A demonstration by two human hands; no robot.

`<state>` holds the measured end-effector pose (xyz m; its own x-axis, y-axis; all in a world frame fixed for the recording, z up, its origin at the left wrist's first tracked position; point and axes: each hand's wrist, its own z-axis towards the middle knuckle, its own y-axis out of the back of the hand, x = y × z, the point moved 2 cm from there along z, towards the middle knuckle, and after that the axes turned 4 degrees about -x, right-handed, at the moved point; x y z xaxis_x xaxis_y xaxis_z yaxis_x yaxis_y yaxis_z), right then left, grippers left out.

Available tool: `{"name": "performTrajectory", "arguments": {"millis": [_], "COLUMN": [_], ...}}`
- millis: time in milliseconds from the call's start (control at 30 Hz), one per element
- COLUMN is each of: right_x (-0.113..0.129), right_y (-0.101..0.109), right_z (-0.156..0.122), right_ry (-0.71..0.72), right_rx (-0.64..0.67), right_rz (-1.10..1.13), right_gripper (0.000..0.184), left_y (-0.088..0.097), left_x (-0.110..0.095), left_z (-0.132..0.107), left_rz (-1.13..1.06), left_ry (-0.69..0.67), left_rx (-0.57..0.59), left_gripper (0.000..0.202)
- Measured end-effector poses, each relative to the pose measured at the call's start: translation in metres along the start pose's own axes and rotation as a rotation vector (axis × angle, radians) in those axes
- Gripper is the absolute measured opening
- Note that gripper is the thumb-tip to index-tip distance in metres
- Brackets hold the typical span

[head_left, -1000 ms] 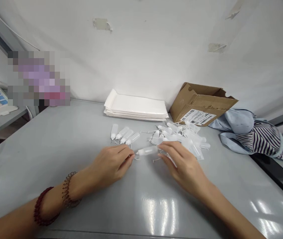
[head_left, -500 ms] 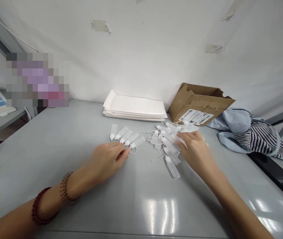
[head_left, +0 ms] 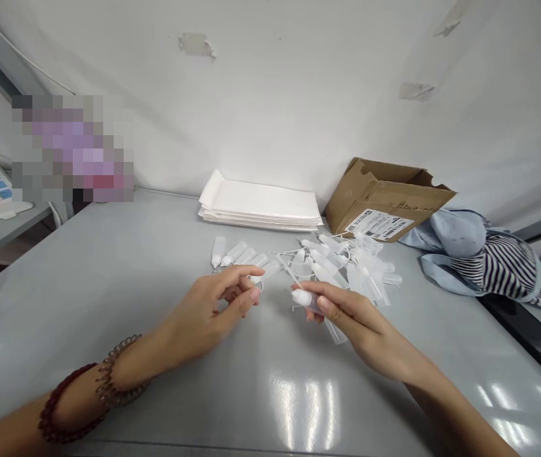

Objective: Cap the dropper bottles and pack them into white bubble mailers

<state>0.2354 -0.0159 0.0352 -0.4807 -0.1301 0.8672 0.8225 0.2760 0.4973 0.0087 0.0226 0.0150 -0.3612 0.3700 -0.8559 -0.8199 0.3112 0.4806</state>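
Observation:
In my right hand is a small translucent squeeze bottle, gripped by its body with the white cap facing left and a thin strap sticking up from it. My left hand is open and empty, thumb and forefinger apart, just left of that bottle. Behind the left hand lies a slanted row of several like bottles, partly covered by the fingers. A loose pile of more such bottles spreads behind and beside my right hand, which hides some of them.
White padded envelopes are stacked against the wall. An opened cardboard box with a label stands at the back right. Beside it lies a light blue and striped cloth bundle. The grey table reflects lamps near its front.
My right hand has lifted a bottle out of the pile and brought it left and nearer to me. The left hand has come off the row and its fingers have spread.

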Motion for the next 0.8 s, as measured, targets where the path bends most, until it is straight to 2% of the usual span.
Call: {"name": "performTrajectory", "arguments": {"millis": [133,300,567,800], "right_x": [0.003,0.002,0.003,0.004], "right_y": [-0.008,-0.007,-0.008,-0.011], "right_z": [-0.004,-0.004,-0.003,-0.001], "right_ry": [-0.086,-0.105,-0.082,-0.039], "right_rx": [0.131,0.190,0.156,0.099], "right_rz": [0.148,0.269,0.204,0.211], "right_gripper": [0.033,0.030,0.030,0.031], "left_y": [0.003,0.006,0.006,0.003], "left_x": [-0.001,-0.002,-0.007,-0.017], "left_z": [0.001,0.000,-0.002,-0.004], "left_rz": [-0.240,-0.285,-0.236,-0.023], "left_ry": [0.072,0.071,0.047,-0.134], "left_rx": [0.048,0.027,-0.005,0.023], "left_gripper": [0.032,0.021,0.011,0.012]}}
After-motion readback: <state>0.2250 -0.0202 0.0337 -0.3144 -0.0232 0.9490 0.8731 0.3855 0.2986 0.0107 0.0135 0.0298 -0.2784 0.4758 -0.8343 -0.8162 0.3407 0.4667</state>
